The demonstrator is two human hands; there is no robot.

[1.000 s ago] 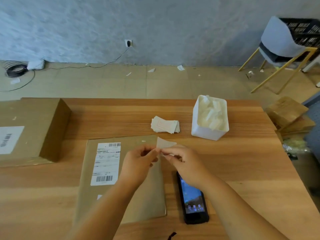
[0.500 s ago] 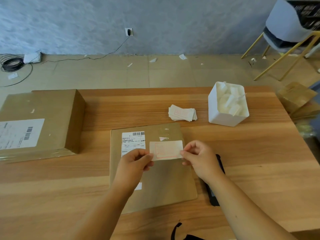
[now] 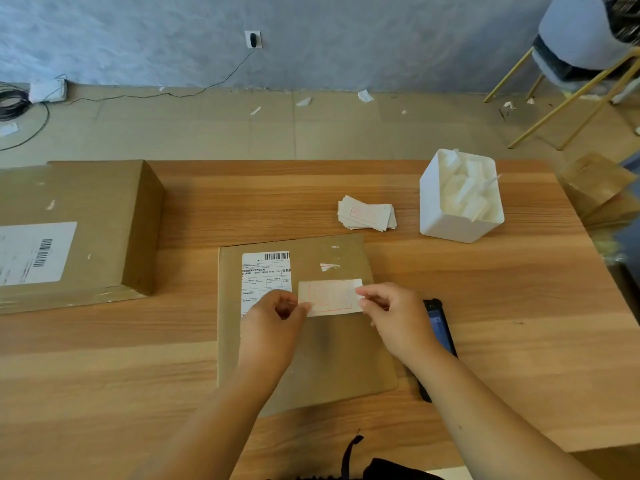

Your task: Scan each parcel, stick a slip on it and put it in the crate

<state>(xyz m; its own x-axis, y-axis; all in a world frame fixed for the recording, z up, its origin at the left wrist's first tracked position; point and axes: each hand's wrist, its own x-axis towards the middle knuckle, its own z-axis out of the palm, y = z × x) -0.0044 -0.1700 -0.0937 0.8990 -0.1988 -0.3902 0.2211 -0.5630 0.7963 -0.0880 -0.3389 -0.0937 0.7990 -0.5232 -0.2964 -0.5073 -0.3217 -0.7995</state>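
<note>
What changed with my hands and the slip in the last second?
The left hand and right hand went from picking at a corner of the slip to pinching its two ends, holding it flat over the parcel beside the label. Phone, slip stack, white tub and big box stayed put.

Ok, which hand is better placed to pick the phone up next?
Probably the right hand: the phone lies just under its wrist, while the left hand pinches the slip's other end, across the parcel.

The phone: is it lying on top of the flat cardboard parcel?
No, the phone lies on the wooden table just right of the flat cardboard parcel, not on it.
</note>
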